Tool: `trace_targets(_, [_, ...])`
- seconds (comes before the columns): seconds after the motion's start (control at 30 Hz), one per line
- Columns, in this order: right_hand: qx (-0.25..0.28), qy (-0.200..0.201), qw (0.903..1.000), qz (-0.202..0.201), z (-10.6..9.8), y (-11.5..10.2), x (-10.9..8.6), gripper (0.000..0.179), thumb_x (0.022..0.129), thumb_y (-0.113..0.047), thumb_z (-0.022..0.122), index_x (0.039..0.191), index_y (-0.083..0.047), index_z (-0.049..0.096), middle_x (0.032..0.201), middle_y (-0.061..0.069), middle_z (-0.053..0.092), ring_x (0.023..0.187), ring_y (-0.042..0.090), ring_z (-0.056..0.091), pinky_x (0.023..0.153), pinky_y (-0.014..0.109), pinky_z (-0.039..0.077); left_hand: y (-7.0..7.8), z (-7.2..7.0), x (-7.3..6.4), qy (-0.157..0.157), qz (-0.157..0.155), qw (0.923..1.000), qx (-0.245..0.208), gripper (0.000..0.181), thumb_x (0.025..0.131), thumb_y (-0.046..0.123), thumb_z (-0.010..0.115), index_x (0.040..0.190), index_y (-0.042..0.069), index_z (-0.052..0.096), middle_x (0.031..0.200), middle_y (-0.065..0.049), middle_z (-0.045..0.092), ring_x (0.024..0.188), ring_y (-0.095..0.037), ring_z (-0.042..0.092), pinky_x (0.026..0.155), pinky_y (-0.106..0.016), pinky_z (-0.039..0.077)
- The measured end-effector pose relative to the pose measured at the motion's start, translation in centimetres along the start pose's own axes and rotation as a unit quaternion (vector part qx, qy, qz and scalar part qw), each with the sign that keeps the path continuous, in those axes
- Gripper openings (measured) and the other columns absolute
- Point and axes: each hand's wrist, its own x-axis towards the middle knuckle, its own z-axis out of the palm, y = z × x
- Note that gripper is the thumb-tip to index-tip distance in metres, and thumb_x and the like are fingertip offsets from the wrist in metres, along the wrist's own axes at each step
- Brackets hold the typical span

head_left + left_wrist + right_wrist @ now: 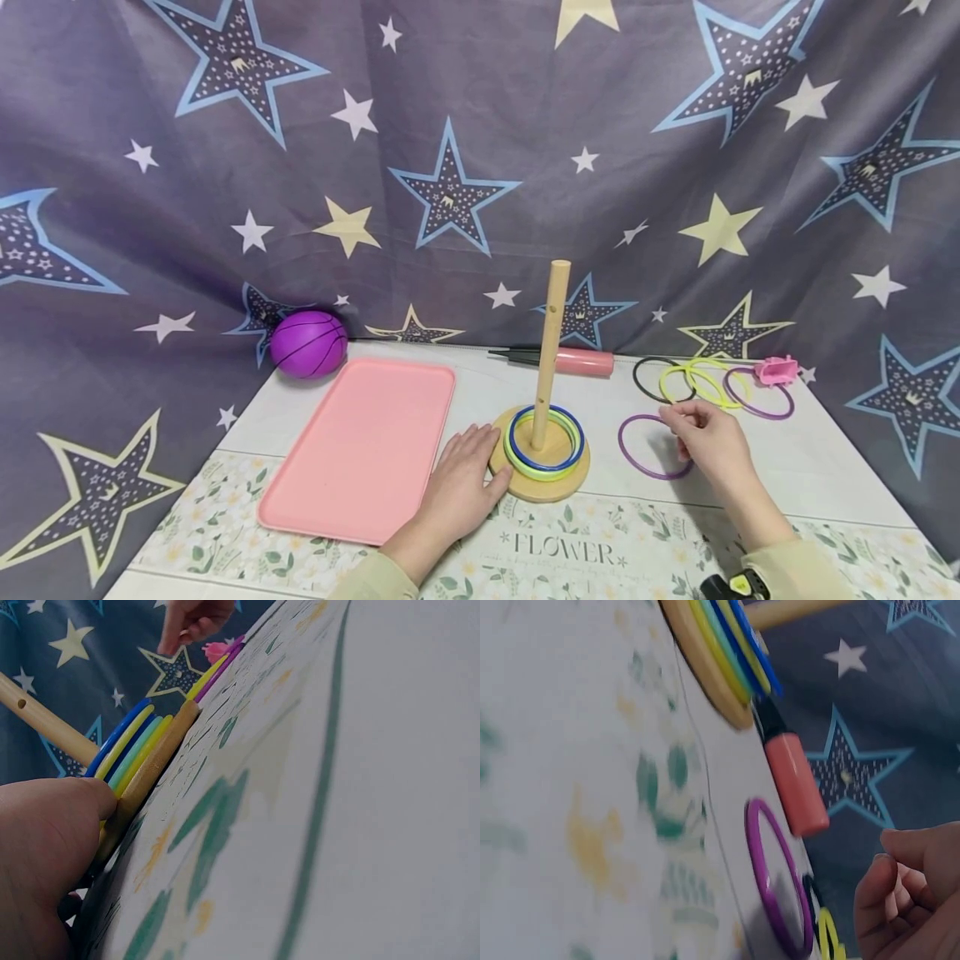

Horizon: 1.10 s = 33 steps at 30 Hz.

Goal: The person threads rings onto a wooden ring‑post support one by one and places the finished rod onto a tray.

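Observation:
A wooden ring-toss stand (551, 350) stands upright with several blue, green and yellow rings (129, 746) stacked around its post. My left hand (468, 471) rests against the left side of its round base, fingers extended and thumb at the base's front edge. To the right, a purple ring (655, 475) lies on the table. Above that ring hovers my right hand (708, 437), its fingers loosely bent with nothing between them. In the right wrist view, a gap shows between these fingers (877, 889) and the purple ring (757, 847).
Behind the right hand lie a black ring (637, 379), yellow rings (693, 392), another purple ring (783, 412) and a small pink object (776, 370). A pink-handled pump (585, 362) lies behind the stand. At left are a pink tray (360, 450) and a purple ball (309, 344).

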Motion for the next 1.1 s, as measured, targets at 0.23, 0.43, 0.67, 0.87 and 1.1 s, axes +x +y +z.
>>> trace_targets(0.23, [-0.007,0.016,0.9995,0.026,-1.5,2.0,0.3,0.040,0.107,-0.033,0.077,0.118,0.004,0.071,0.072,0.001,0.063,0.061,0.014,0.061,0.056,0.029,0.054,0.0,0.0,0.0,0.001,0.000,1.0000,0.003,0.063,0.109,0.034,0.068,0.160,0.000,0.053,0.165,-0.022,0.052,0.160,-0.042,0.039,0.134,-0.059,0.021])
trace_targets(0.43, [-0.009,0.011,0.9983,0.057,-2.3,3.5,0.5,0.038,0.109,-0.030,0.073,0.122,0.005,0.069,0.076,0.002,0.064,0.063,0.015,0.061,0.056,0.028,0.053,0.0,0.0,0.0,0.000,-0.002,1.0000,0.005,0.063,0.109,0.034,0.067,0.161,0.000,0.054,0.165,-0.022,0.052,0.160,-0.041,0.039,0.134,-0.059,0.021])
trace_targets(0.67, [-0.022,0.012,0.9962,0.083,-2.8,4.7,0.8,0.038,0.109,-0.033,0.073,0.122,0.003,0.069,0.076,0.001,0.063,0.064,0.015,0.061,0.057,0.027,0.052,0.1,0.0,0.0,-0.002,-0.004,1.0000,0.003,0.063,0.109,0.034,0.067,0.161,0.000,0.053,0.166,-0.021,0.051,0.160,-0.041,0.038,0.134,-0.059,0.021])
trace_targets(0.87, [-0.028,0.013,0.9969,0.073,-2.9,5.0,1.0,0.041,0.108,-0.034,0.073,0.124,0.004,0.068,0.074,0.000,0.063,0.062,0.015,0.061,0.056,0.027,0.051,0.1,0.0,-0.1,-0.001,-0.002,1.0000,0.004,0.063,0.110,0.034,0.067,0.161,0.000,0.053,0.166,-0.022,0.051,0.160,-0.041,0.039,0.134,-0.059,0.021])
trace_targets(1.1, [-0.051,-0.006,0.9971,0.056,-2.7,5.0,1.3,0.042,0.108,-0.031,0.074,0.127,0.007,0.069,0.076,0.001,0.062,0.062,0.015,0.061,0.054,0.028,0.053,0.1,0.0,0.0,-0.001,-0.001,1.0000,0.005,0.063,0.109,0.034,0.068,0.160,0.000,0.054,0.165,-0.022,0.052,0.159,-0.042,0.039,0.134,-0.059,0.021])
